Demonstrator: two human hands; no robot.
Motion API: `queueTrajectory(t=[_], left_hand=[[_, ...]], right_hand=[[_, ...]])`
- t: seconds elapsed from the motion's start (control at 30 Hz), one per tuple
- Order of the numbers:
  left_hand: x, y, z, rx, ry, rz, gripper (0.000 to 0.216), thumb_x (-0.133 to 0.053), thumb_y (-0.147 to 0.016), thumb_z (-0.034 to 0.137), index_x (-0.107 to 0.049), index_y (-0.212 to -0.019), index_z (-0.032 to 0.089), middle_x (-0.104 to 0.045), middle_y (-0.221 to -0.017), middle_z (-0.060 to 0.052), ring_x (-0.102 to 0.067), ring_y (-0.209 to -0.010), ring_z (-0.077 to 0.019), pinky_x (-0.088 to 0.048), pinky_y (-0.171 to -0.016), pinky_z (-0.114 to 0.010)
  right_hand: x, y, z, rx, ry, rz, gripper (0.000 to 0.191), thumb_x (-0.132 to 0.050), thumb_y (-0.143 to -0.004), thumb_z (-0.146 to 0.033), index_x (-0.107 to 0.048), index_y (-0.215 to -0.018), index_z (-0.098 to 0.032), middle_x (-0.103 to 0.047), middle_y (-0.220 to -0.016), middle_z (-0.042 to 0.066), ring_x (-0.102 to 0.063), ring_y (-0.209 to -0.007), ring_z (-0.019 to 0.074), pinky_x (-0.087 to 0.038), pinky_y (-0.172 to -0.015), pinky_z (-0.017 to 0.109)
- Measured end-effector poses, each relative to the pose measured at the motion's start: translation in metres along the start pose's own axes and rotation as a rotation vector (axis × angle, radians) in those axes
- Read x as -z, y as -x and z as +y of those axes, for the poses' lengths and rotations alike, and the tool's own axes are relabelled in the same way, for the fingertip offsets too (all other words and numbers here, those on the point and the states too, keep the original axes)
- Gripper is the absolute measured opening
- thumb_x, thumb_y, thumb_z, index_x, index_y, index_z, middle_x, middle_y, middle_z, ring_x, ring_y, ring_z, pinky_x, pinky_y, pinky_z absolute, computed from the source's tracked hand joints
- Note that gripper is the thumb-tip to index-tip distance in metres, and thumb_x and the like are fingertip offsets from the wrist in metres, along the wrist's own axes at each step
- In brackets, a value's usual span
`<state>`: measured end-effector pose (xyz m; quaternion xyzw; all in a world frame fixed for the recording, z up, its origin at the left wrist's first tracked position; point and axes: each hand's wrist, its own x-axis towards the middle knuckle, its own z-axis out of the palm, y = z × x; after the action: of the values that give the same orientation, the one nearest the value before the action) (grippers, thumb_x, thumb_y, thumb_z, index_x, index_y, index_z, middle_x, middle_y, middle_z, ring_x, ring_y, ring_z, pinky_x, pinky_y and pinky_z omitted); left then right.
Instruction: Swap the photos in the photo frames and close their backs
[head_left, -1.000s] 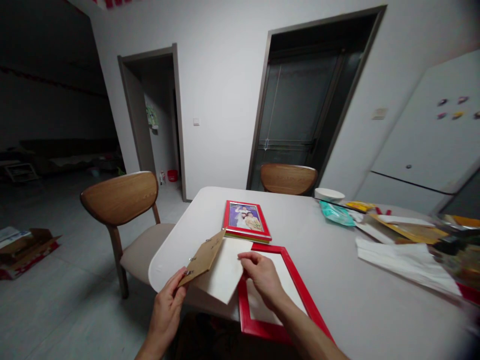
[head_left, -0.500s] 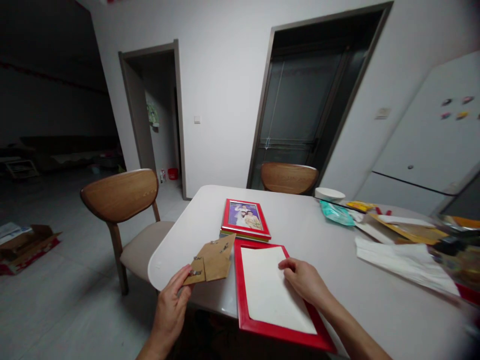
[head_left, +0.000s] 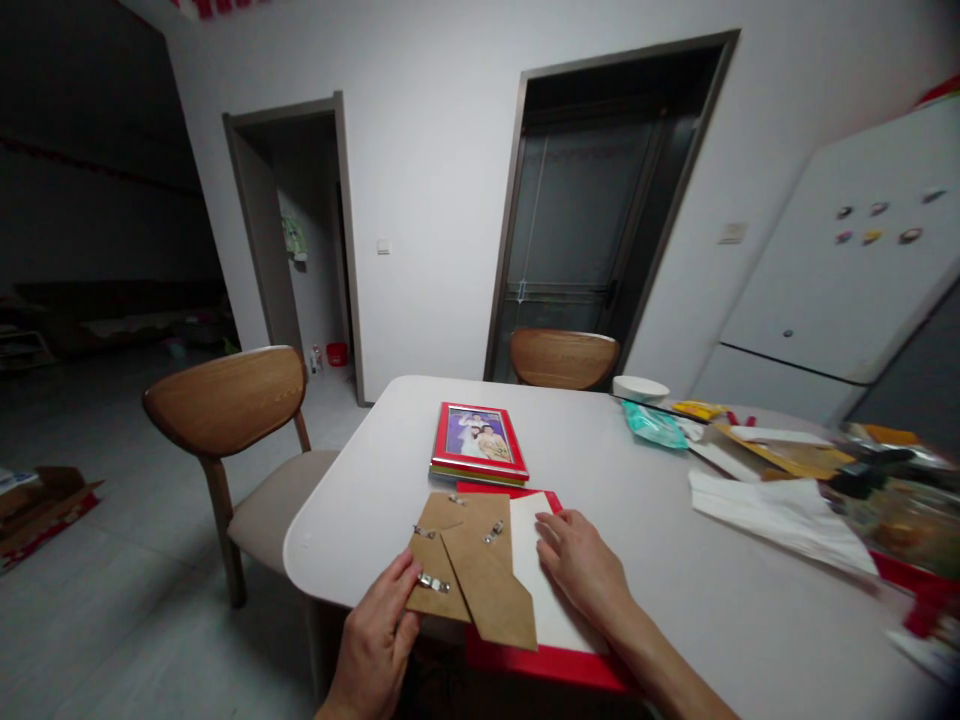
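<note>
My left hand (head_left: 382, 625) grips the left edge of a brown frame backing board (head_left: 469, 560), which has several metal clips and a stand flap. The board is held over the left part of a red picture frame (head_left: 547, 668) lying at the table's near edge. A white sheet (head_left: 555, 600) lies in that frame, partly hidden by the board. My right hand (head_left: 581, 565) rests on the sheet's right side with its fingers bent but apart, holding nothing that I can see. Just beyond lies a stack of picture frames, the top one a red framed photo (head_left: 480, 440).
The white table (head_left: 360, 480) has a wooden chair (head_left: 232, 400) at its left and another chair (head_left: 564, 358) behind. To the right are a white bowl (head_left: 640, 388), a teal packet (head_left: 652, 425), white paper (head_left: 776, 515) and assorted wrappings. A fridge (head_left: 817, 300) stands at far right.
The backing board has swung right and now lies over part of the white sheet, its flap more fully shown. My right hand stays at the sheet's right side. The view has shifted slightly.
</note>
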<state>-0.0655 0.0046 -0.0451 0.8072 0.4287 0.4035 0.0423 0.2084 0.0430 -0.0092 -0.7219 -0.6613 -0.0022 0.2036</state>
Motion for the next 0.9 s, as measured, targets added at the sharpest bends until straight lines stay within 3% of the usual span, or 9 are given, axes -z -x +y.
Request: queueTrajectory(t=[0.1, 0.23, 0.37, 0.53, 0.77, 0.9], left_hand=[[-0.009, -0.008, 0.009, -0.045, -0.051, -0.016, 0.042, -0.038, -0.076, 0.009, -0.042, -0.117, 0.017, -0.046, -0.121, -0.009, -0.044, -0.111, -0.0175, -0.04, -0.091, -0.032], [-0.022, -0.02, 0.029, -0.07, -0.111, -0.065, 0.043, -0.037, -0.073, 0.007, -0.044, -0.115, 0.012, -0.048, -0.119, -0.014, -0.046, -0.109, -0.019, -0.042, -0.089, -0.032], [-0.032, -0.026, 0.056, -0.06, -0.133, -0.208, 0.043, -0.044, -0.071, 0.007, -0.046, -0.113, 0.009, -0.048, -0.119, -0.016, -0.047, -0.107, -0.0219, -0.043, -0.088, -0.033], [-0.038, -0.032, 0.079, 0.014, -0.084, -0.362, 0.039, -0.053, -0.073, 0.019, -0.049, -0.111, 0.013, -0.047, -0.12, -0.013, -0.045, -0.109, -0.0245, -0.037, -0.093, -0.04], [-0.034, -0.04, 0.079, 0.073, 0.048, -0.436, 0.039, -0.055, -0.073, 0.035, -0.048, -0.111, 0.026, -0.047, -0.122, -0.001, -0.033, -0.117, -0.0262, -0.024, -0.097, -0.051], [-0.034, -0.041, 0.075, 0.074, 0.094, -0.472, 0.04, -0.056, -0.072, 0.033, -0.048, -0.11, 0.023, -0.047, -0.122, -0.004, -0.036, -0.115, -0.0235, -0.022, -0.097, -0.049]], right_hand=[[0.018, 0.007, -0.001, -0.04, -0.237, -0.011, 0.039, -0.037, -0.076, -0.035, -0.054, -0.104, -0.013, -0.055, -0.106, 0.013, -0.05, -0.095, 0.0209, -0.038, -0.08, 0.031], [0.051, 0.032, -0.013, 0.031, -0.538, -0.301, 0.048, -0.035, -0.076, -0.046, -0.051, -0.11, -0.017, -0.056, -0.109, 0.009, -0.052, -0.095, 0.0198, -0.04, -0.081, 0.031], [0.06, 0.054, -0.016, 0.037, -0.413, -0.334, 0.063, -0.055, -0.06, -0.045, -0.046, -0.116, -0.016, -0.05, -0.117, 0.011, -0.048, -0.103, 0.0229, -0.036, -0.088, 0.032], [0.04, 0.053, 0.003, 0.055, -0.286, -0.315, 0.062, -0.057, -0.056, -0.035, -0.048, -0.114, -0.013, -0.049, -0.119, 0.012, -0.046, -0.106, 0.0231, -0.033, -0.092, 0.032], [0.02, 0.047, 0.009, 0.111, -0.091, -0.176, 0.048, -0.047, -0.063, -0.028, -0.053, -0.108, -0.013, -0.055, -0.11, 0.01, -0.05, -0.098, 0.0211, -0.035, -0.087, 0.031], [0.019, 0.049, 0.01, 0.126, -0.045, -0.159, 0.039, -0.044, -0.063, -0.021, -0.057, -0.099, -0.018, -0.062, -0.094, 0.007, -0.053, -0.085, 0.0199, -0.039, -0.077, 0.03]])
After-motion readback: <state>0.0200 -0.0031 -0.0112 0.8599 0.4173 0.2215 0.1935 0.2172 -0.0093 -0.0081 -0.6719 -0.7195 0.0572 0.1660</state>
